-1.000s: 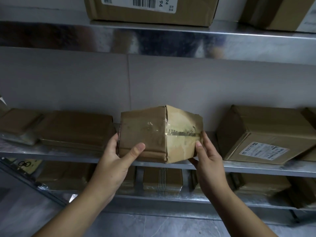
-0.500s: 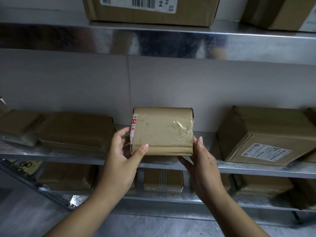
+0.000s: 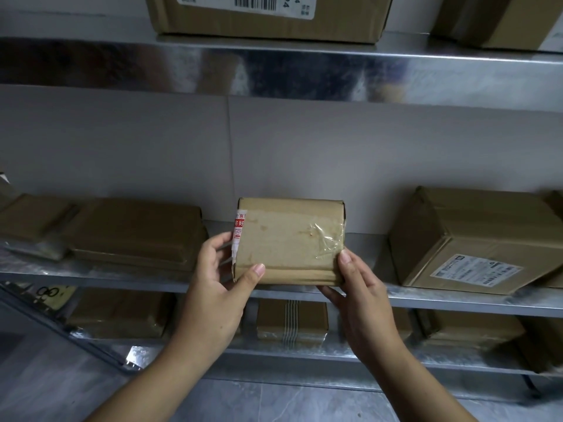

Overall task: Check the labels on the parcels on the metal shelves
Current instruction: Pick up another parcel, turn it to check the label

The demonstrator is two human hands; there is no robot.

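A small brown cardboard parcel (image 3: 289, 239) stands upright over the front of the middle metal shelf (image 3: 122, 274), its plain taped face toward me. A red and white sticker wraps its left edge. My left hand (image 3: 219, 284) grips the parcel's lower left corner, thumb on the front face. On the lower right corner my right hand (image 3: 356, 287) holds it, thumb up along the right edge. No address label shows on this face.
A flat brown parcel (image 3: 137, 233) lies left of it, and a larger box with a white label (image 3: 475, 239) stands right. A box with a barcode label (image 3: 268, 16) sits on the upper shelf (image 3: 304, 68). More parcels fill the lower shelf (image 3: 292, 324).
The parcel was turned from a corner-on view to a flat face toward me. Both hands shifted to its lower corners. Since half a second ago it has barely moved.
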